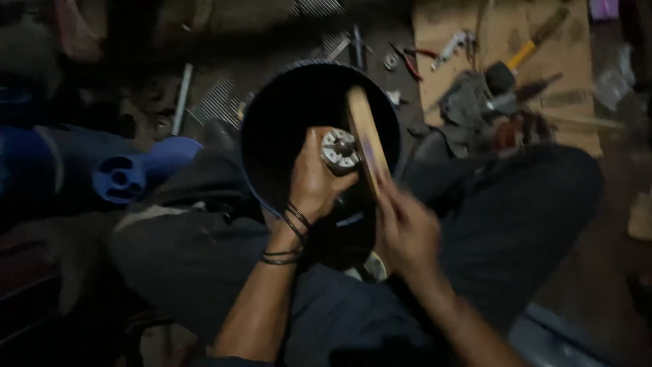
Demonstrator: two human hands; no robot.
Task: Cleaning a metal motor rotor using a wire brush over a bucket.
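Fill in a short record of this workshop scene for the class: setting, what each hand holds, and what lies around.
Setting: dim workshop floor, seen from above a seated person's lap
Left hand: gripping a small round grey metal part over a large dark round drum
Right hand: blurred, holding a long flat wooden stick that rests beside the metal part
Left side: blue plastic fan blade
Upper right: yellow-handled hammer and red-handled pliers near a brown cardboard sheet
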